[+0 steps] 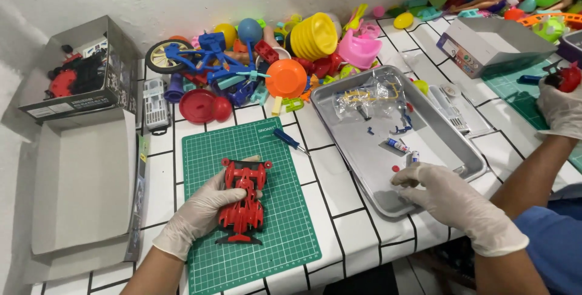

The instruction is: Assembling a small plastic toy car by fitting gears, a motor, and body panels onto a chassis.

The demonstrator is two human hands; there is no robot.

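From the head view, the left hand [203,213] pins one red toy car [244,203] to the green cutting mat [285,234], fingers curled around its body. The right hand [445,198] rests on the rim of the single metal tray [364,149], fingers loosely spread over small parts, gripping nothing. It looks like mid-assembly; picking a part needs a fine pinch. One blue screwdriver [290,141] lies on the tabletop just beside the mat.
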